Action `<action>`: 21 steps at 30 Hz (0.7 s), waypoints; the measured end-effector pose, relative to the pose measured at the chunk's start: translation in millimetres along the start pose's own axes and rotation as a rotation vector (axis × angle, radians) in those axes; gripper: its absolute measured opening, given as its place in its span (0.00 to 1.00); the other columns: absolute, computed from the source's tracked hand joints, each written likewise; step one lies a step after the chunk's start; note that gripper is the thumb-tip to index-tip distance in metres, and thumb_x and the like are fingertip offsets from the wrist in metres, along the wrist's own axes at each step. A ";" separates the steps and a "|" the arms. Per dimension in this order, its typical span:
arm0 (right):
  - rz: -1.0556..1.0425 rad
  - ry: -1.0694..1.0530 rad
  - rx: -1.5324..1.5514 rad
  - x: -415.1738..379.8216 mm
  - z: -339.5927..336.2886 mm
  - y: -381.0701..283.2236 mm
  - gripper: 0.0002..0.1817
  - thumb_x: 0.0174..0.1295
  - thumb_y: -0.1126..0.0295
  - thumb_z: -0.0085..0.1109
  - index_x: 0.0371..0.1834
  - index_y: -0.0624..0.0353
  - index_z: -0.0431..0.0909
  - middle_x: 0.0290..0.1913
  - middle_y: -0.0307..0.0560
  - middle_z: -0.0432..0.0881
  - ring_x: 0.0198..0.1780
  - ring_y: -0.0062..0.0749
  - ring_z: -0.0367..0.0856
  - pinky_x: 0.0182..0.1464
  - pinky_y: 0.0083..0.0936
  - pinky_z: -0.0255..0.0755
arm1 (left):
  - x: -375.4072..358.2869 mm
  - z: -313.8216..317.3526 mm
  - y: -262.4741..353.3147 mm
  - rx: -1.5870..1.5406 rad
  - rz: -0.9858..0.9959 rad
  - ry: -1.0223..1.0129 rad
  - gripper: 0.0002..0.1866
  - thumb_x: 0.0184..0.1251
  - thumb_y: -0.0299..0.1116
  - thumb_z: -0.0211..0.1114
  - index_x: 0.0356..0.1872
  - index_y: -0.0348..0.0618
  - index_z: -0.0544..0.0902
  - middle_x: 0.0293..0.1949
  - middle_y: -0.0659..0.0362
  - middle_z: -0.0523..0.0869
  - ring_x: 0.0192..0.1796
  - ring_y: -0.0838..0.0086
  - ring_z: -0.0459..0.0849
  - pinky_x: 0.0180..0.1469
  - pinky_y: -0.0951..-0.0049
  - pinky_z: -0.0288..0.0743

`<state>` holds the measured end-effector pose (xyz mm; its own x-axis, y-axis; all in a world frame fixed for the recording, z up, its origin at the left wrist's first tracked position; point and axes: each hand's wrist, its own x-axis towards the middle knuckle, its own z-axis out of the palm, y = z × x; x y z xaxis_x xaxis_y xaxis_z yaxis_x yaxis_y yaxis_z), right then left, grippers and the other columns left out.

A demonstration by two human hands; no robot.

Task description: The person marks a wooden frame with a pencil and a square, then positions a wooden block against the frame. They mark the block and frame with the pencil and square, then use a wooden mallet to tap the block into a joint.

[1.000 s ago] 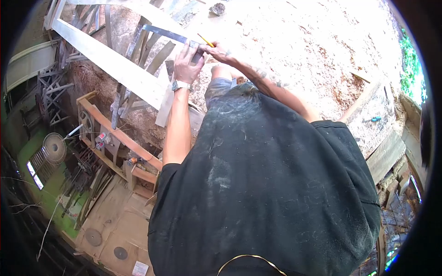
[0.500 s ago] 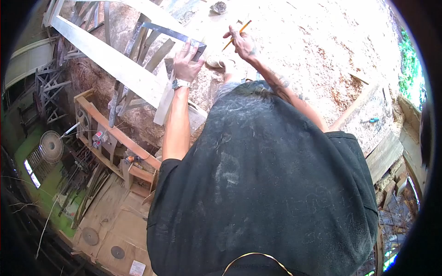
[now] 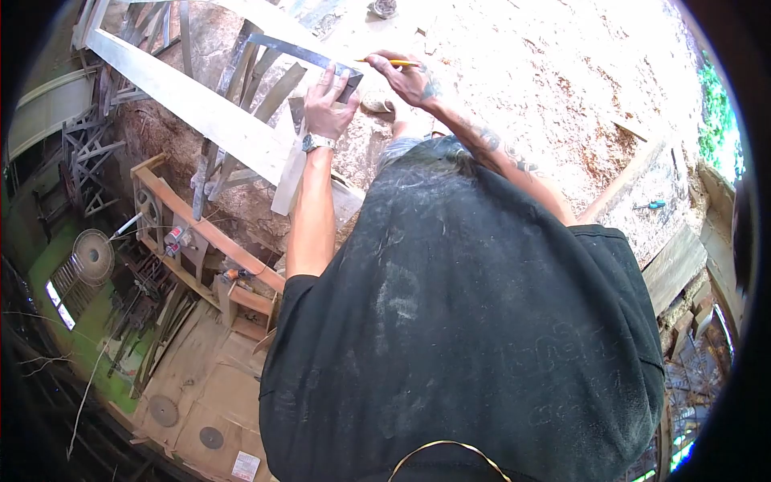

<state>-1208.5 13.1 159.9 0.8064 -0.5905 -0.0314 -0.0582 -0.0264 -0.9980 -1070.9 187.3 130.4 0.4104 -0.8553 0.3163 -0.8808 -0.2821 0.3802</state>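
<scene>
My left hand (image 3: 328, 108), with a watch (image 3: 316, 142) at the wrist, presses on the corner of a metal square (image 3: 301, 53), its fingers partly spread over the square's thick end. The square's long blade reaches up and left across pale boards (image 3: 193, 87). To the right, my right hand (image 3: 405, 79) holds a yellow pencil (image 3: 399, 63) between its fingers. The pencil lies nearly level, its tip pointing left, close to the square's corner. Whether the tip touches anything cannot be made out.
A wooden frame (image 3: 210, 234) stands at the lower left, near a fan (image 3: 92, 255) and round saw blades (image 3: 164, 410) on a wooden surface. Sawdust covers the ground ahead. A teal-handled tool (image 3: 656, 205) lies on a board at the right.
My right hand has moved left and slightly down toward the square's corner. The pencil has turned from steeply slanted to nearly level. My left hand stays on the square.
</scene>
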 end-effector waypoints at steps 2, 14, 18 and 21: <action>0.005 0.001 -0.016 0.2 0.0 1.0 0.20 0.78 0.54 0.57 0.53 0.61 0.86 0.42 0.51 0.90 0.43 0.31 0.85 0.48 0.31 0.78 | -0.1 0.5 0.1 0.002 -0.003 0.007 0.24 0.57 0.40 0.75 0.56 0.48 0.91 0.69 0.49 0.82 0.57 0.53 0.87 0.63 0.57 0.78; -0.116 -0.050 -0.058 1.6 6.1 7.5 0.14 0.78 0.66 0.57 0.52 0.65 0.86 0.43 0.52 0.91 0.44 0.30 0.87 0.49 0.29 0.80 | -2.1 2.2 -4.1 0.007 -0.005 -0.016 0.26 0.59 0.44 0.76 0.58 0.48 0.90 0.70 0.49 0.81 0.54 0.54 0.87 0.61 0.58 0.77; -0.122 -0.071 -0.092 -1.1 7.0 6.9 0.14 0.78 0.66 0.57 0.53 0.65 0.85 0.44 0.53 0.91 0.44 0.32 0.88 0.49 0.29 0.81 | -1.4 1.5 -4.0 0.015 0.009 -0.013 0.26 0.60 0.45 0.76 0.60 0.48 0.89 0.70 0.49 0.81 0.53 0.54 0.87 0.61 0.57 0.77; -0.076 -0.114 -0.145 -2.5 5.4 4.0 0.14 0.78 0.65 0.57 0.54 0.65 0.85 0.44 0.52 0.91 0.45 0.31 0.88 0.49 0.29 0.81 | -2.5 1.2 -6.1 0.026 0.006 -0.022 0.26 0.60 0.44 0.76 0.60 0.48 0.89 0.70 0.49 0.81 0.54 0.53 0.87 0.60 0.58 0.77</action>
<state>-1207.6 18.8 155.8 0.8728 -0.4873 0.0294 -0.0722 -0.1883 -0.9795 -1066.8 190.6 126.2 0.4003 -0.8661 0.2993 -0.8890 -0.2879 0.3560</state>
